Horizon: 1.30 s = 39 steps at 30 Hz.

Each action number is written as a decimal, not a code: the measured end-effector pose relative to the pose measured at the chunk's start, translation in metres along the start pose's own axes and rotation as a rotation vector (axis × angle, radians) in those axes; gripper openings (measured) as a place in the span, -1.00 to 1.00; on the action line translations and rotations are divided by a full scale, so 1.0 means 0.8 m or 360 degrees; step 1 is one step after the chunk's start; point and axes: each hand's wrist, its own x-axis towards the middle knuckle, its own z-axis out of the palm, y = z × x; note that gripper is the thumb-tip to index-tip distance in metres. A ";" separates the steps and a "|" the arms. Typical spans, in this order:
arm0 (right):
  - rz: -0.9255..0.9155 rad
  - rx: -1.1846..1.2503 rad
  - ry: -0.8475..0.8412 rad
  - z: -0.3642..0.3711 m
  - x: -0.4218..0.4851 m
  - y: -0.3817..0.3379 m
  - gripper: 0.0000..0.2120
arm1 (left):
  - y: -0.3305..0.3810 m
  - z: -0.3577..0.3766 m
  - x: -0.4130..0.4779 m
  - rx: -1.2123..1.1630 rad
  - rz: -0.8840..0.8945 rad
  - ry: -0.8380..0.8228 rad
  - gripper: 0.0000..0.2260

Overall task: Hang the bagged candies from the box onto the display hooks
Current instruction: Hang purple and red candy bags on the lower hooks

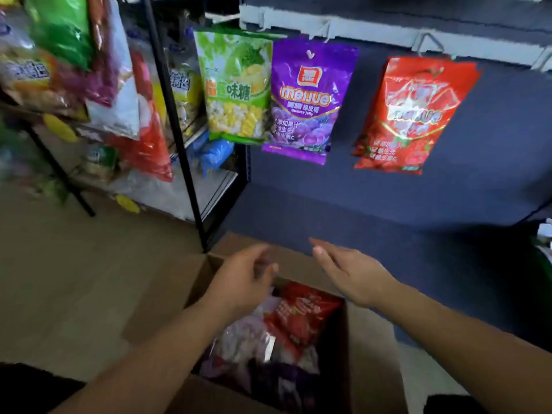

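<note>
**Two empty hands over the open candy box, below the display hooks**

Shows, at left, the left hand [239, 282], fingers loosely curled and gripping nothing, poised over the open cardboard box [167, 300]. To its right, shows the right hand [349, 276], flat, relaxed and equally empty, above the far edge of the box. Contact with the contents: none discernible, fingertips blurred.

Inside the box, left to right: pale and purple bags [239, 339] in a loose heap, then a red bag [301, 312] tilted on top. Judged light, limp and crinkly, with slick film and loose sweets shifting inside. Best pinched at the flat top seal beside the hang hole, not at the bulging middle. Hang holes on the boxed bags too small to make out.

Surroundings, left to right: black rack [176, 130] crowded with assorted snack bags [59, 55]. Next, a green bag [236, 91] just beside a purple bag [307, 100], then a red hung bag [409, 115] well apart, all under a white rail [298, 22] on the blue panel [388, 204]. Wire hook [427, 43] visible above the red hung bag. Likely obstacles: hung bags masking the hook tips, and the raised box flaps near the wrists
</note>
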 end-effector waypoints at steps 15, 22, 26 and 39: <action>0.0185 -0.0003 -0.0143 0.192 -0.054 0.111 -0.45 | -0.187 0.118 -0.147 0.0433 -0.0541 -0.0404 -0.65; 0.0241 -0.0188 -0.0203 0.208 -0.036 0.096 -0.41 | -0.197 0.120 -0.166 0.0392 -0.0653 -0.0405 -0.58; 0.0207 -0.0090 0.0023 0.218 -0.009 0.097 -0.46 | -0.206 0.125 -0.155 0.0254 -0.0738 -0.0319 -0.57; 0.0423 -0.0254 0.0449 0.221 0.064 0.148 -0.45 | -0.243 0.132 -0.106 -0.0099 -0.0678 0.0133 -0.75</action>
